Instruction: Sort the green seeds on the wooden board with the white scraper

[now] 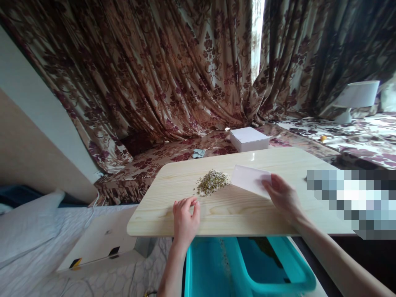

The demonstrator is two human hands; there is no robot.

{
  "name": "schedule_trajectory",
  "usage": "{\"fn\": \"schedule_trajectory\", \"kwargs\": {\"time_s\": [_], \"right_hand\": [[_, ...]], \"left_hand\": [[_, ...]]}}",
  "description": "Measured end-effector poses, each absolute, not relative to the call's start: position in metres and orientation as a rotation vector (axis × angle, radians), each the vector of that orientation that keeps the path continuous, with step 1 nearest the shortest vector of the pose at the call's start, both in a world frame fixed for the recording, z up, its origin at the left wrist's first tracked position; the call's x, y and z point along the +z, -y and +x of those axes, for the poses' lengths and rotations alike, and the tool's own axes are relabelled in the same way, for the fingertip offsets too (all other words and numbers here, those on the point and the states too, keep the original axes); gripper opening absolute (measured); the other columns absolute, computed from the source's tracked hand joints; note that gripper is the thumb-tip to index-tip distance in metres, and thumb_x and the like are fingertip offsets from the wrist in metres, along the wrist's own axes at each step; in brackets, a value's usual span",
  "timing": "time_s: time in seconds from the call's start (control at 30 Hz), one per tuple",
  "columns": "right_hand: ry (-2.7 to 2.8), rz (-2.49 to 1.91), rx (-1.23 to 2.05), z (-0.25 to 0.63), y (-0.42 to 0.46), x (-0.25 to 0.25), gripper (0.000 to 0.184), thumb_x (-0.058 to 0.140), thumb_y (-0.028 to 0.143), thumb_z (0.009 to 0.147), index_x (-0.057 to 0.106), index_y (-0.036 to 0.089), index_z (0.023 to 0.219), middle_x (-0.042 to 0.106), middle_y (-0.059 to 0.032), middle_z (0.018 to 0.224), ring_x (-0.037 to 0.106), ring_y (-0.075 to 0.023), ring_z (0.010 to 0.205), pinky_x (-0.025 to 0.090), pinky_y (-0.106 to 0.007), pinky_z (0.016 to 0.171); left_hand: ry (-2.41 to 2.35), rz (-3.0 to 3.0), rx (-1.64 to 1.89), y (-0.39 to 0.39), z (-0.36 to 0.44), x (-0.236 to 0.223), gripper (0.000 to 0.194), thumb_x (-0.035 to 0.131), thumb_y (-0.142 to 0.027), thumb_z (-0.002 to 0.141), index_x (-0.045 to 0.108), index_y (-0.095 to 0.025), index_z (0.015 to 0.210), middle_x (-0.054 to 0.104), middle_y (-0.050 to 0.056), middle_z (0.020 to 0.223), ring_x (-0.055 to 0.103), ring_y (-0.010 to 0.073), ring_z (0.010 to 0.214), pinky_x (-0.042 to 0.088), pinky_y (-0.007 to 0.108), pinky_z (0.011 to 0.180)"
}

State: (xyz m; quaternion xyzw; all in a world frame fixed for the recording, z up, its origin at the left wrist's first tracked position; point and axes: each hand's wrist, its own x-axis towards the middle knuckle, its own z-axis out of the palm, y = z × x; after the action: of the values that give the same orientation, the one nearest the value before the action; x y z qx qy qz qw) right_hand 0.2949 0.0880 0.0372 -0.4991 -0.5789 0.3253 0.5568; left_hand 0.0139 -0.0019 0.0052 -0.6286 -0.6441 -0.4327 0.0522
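Note:
A heap of small green and whitish grains [213, 182] lies on the pale wooden tabletop [247, 220], a few of them scattered at its edge. My right hand [284, 196] grips a thin, whitish translucent plastic sheet [249, 180] by its right end, thumb on top. The sheet's left end is just right of the heap, tilted over the table. Near the front edge, in front of the heap, my left hand [186, 216] rests on the table. Its fingers are loosely bent, the thumb a little apart from them, and nothing shows in it.
Below the table's front edge is a teal plastic bin [210, 268], with a teal tray [305, 282] holding something dark at its right. A white box [249, 139] and a bluish cloth [198, 153] lie behind the table. A lamp [359, 95] stands far right; a white board [99, 243] lies left.

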Motion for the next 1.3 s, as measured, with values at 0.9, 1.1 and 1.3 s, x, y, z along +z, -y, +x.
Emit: {"fn": "schedule_trajectory", "kwargs": {"time_s": [0.9, 1.1, 1.3], "right_hand": [[1.371, -1.020, 0.883, 0.281, -0.071, 0.034, 0.023, 0.067, 0.037, 0.067, 0.060, 0.024, 0.084, 0.072, -0.0041, 0.082, 0.068, -0.0216, 0.079, 0.055, -0.031, 0.070], [1.428, -1.036, 0.859, 0.277, -0.069, 0.036, 0.021, 0.065, 0.037, 0.070, 0.060, 0.023, 0.085, 0.071, -0.0045, 0.080, 0.067, -0.0207, 0.077, 0.054, -0.031, 0.069], [1.455, -1.033, 0.840, 0.275, -0.068, 0.038, 0.018, 0.064, 0.036, 0.071, 0.059, 0.024, 0.082, 0.070, -0.0040, 0.078, 0.067, -0.0201, 0.075, 0.054, -0.030, 0.067]], "left_hand": [[1.981, -1.901, -1.319, 0.001, 0.012, 0.005, 0.018, 0.049, -0.028, 0.086, 0.064, -0.021, 0.091, 0.068, 0.005, 0.088, 0.061, 0.0208, 0.087, 0.033, 0.046, 0.098], [1.975, -1.904, -1.322, 0.001, 0.012, 0.005, 0.018, 0.049, -0.028, 0.086, 0.064, -0.020, 0.091, 0.068, 0.006, 0.087, 0.061, 0.0214, 0.087, 0.034, 0.045, 0.097], [1.971, -1.905, -1.325, 0.001, 0.011, 0.005, 0.018, 0.049, -0.028, 0.086, 0.064, -0.021, 0.091, 0.068, 0.006, 0.087, 0.061, 0.0215, 0.087, 0.033, 0.046, 0.098]]}}
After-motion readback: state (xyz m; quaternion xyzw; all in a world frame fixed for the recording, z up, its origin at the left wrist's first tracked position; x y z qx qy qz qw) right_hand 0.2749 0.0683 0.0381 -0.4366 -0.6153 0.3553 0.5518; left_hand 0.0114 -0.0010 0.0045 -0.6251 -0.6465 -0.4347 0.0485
